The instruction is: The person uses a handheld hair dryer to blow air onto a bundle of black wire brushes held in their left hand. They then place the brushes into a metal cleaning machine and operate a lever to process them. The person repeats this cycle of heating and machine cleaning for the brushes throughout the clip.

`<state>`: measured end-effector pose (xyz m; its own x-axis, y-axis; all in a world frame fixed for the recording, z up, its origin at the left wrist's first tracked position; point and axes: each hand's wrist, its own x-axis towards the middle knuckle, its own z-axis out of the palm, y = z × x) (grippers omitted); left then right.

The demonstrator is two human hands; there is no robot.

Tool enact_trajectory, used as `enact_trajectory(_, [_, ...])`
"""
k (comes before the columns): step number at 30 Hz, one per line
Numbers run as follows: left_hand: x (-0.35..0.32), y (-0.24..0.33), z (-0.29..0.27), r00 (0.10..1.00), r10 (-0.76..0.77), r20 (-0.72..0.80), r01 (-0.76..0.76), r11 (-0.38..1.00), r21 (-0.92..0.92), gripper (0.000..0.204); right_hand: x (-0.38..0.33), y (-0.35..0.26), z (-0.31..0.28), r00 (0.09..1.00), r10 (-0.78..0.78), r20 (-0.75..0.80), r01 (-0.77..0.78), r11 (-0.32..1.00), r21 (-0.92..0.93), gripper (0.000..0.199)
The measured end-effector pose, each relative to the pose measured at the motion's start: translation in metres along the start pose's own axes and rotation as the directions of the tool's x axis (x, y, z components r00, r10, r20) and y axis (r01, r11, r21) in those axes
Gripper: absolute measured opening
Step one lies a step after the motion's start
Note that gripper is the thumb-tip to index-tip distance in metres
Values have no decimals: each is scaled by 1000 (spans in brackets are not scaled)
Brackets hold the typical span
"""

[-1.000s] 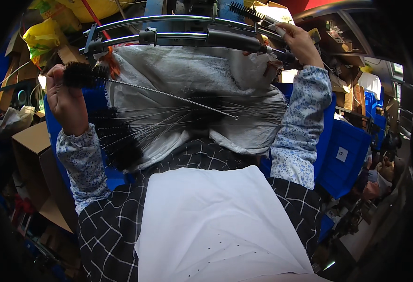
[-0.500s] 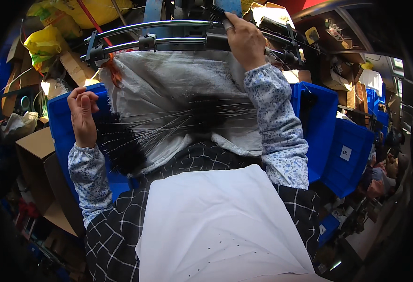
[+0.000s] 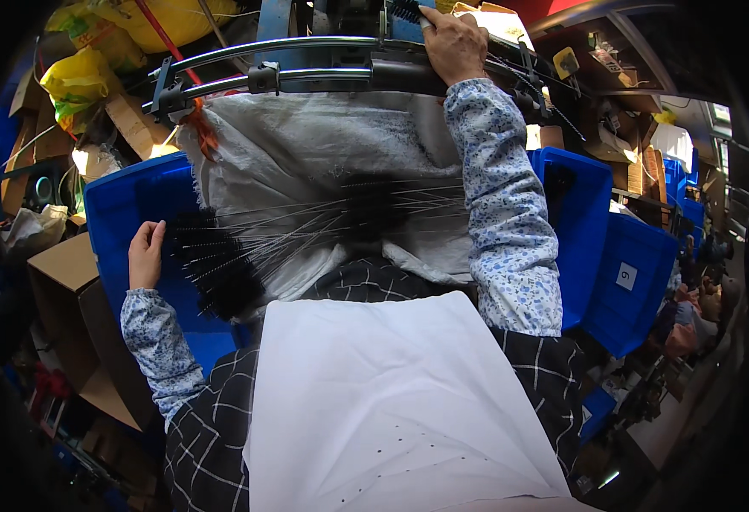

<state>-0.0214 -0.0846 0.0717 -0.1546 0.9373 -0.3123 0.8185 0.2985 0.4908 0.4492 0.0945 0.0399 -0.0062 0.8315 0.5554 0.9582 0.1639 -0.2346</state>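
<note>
— What is hidden or hard to make out here?

— Much is cut off by the dark fisheye rim; the clutter at the upper left, with yellow bags [image 3: 80, 77] and cardboard boxes [image 3: 72, 269], is bent and partly lost in shadow; the fingertips of the right hand [image 3: 453, 43] are concealed behind the black part of the metal bar [image 3: 306, 75] over which they are curled, so what exactly is gripped cannot be told beyond the bar itself; a small black brush [image 3: 404, 10] is seen just above that hand, cropped by the top edge. The lap is covered by a white cloth [image 3: 391, 401], under which a checked apron [image 3: 212, 427] is only partly shown.

— And the left hand?

— The left hand [image 3: 146, 254] is held loosely open, fingers pointed up, laid against the edge of the brush heap; whether a brush is pinched cannot be told.

— How are the brushes seen?

— The brushes [image 3: 221, 269] are seen as a fan of thin wire stems tipped with black bristle heads; one dense cluster is gathered at the left, over the blue crate [image 3: 127, 192]; a second dark cluster [image 3: 374, 205] is spread near the middle; the stems are laid across a grey sack [image 3: 306, 145] draped below the bar; single heads are blurred together and cannot be counted.

— And to the right?

— More blue crates [image 3: 630, 273] are stacked there, half in shade.
</note>
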Motion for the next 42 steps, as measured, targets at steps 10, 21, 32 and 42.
enact_trajectory(10, [1,32,-19,861,181,-475,-286,945,-159,23,7,-5,-11,986,-146,-77,139,987,-81,23])
enact_trajectory(21, [-6,68,-62,543,90,-835,-636,693,-339,20,17,19,26,991,8,136,-15,999,51,28])
enact_trajectory(32, [-10,65,-80,335,201,-921,-550,835,-18,16,-11,25,0,950,273,155,-275,961,-6,42])
enact_trajectory(42, [-22,71,-99,173,767,-618,-31,631,775,22,-6,-1,16,978,202,46,-207,961,182,39])
